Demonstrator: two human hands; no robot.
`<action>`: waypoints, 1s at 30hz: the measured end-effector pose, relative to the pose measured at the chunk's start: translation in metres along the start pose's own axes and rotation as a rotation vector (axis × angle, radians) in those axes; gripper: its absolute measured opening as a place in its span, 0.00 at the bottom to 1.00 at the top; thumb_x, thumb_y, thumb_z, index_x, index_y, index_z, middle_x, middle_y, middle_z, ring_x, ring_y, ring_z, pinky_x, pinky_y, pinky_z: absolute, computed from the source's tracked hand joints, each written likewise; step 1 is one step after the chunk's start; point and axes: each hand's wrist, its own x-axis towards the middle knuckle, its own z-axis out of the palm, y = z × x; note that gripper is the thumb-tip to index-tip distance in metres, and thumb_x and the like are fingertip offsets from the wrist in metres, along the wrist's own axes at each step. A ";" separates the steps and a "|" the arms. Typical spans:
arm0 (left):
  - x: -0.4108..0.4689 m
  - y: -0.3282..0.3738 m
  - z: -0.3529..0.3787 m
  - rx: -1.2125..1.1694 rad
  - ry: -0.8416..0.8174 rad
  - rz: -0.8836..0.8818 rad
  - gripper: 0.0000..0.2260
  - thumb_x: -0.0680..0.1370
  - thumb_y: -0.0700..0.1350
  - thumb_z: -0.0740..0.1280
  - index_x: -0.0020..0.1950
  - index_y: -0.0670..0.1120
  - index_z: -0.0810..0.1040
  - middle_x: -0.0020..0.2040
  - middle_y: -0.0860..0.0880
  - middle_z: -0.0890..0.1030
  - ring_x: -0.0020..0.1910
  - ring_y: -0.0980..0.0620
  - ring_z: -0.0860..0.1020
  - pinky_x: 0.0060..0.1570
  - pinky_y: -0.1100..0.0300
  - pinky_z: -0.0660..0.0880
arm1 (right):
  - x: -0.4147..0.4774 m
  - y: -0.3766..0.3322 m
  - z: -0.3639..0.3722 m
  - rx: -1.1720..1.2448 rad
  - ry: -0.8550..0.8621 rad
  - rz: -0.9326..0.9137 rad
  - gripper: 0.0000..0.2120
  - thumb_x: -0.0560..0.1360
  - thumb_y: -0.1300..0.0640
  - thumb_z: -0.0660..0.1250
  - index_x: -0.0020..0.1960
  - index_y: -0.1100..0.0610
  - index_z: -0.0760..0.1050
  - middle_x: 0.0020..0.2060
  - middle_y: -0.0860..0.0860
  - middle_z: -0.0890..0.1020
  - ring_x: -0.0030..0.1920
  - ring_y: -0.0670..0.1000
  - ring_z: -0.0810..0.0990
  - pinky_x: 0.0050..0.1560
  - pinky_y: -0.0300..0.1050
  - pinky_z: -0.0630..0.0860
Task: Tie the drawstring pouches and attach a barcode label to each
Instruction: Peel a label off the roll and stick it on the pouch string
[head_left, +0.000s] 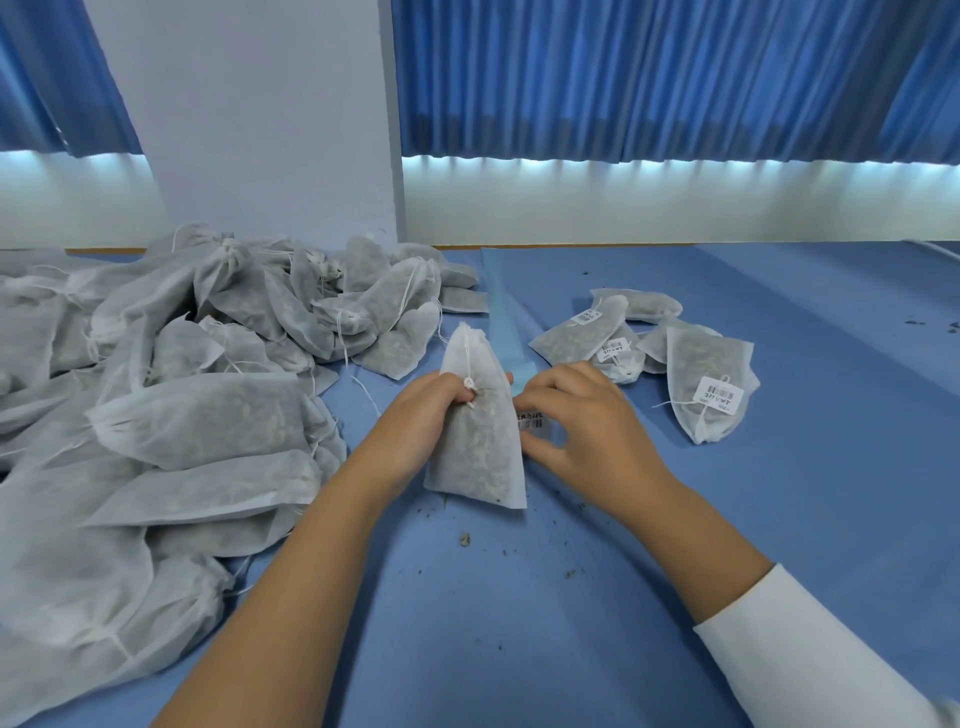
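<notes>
Left grip (431, 410) curled round translucent non-woven pouch (478, 457), tapered, granular fill, knotted cord. Right grip (576, 415) pinching paper barcode label (531, 421) beside it, over blue counter (675, 519).

The pouch (475, 431) in my left hand (423, 415) is white and half see-through, and its filling shows grey-green with pale flecks. The barcode label (531, 420) by my right hand (582, 426) is white with black bars, like the labels on the pouches (711, 384) nearer the tabletop's right edge. The tabletop (779, 519) is plain mid-blue, speckled with dark crumbs (464, 540). A paler blue strip (501, 322) lies on it. My right sleeve (805, 649) is white.
</notes>
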 end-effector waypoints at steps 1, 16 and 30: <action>0.000 -0.001 0.000 0.007 0.005 0.001 0.27 0.65 0.54 0.60 0.57 0.37 0.76 0.60 0.44 0.82 0.60 0.42 0.78 0.58 0.49 0.70 | 0.000 0.000 0.000 0.002 0.011 -0.003 0.09 0.71 0.58 0.76 0.51 0.53 0.83 0.44 0.47 0.80 0.49 0.52 0.75 0.52 0.50 0.73; 0.010 -0.011 0.003 0.147 0.003 0.144 0.14 0.75 0.48 0.58 0.50 0.40 0.76 0.45 0.55 0.78 0.43 0.56 0.73 0.45 0.58 0.66 | -0.001 0.005 0.002 0.166 0.017 0.307 0.16 0.71 0.55 0.76 0.59 0.53 0.80 0.52 0.47 0.74 0.51 0.44 0.75 0.52 0.39 0.76; 0.011 -0.021 0.011 0.412 -0.040 0.581 0.25 0.77 0.47 0.53 0.74 0.49 0.71 0.74 0.58 0.71 0.73 0.64 0.65 0.72 0.65 0.61 | 0.001 0.003 0.003 0.518 0.091 0.484 0.13 0.71 0.63 0.75 0.50 0.47 0.81 0.47 0.46 0.83 0.41 0.41 0.78 0.44 0.29 0.74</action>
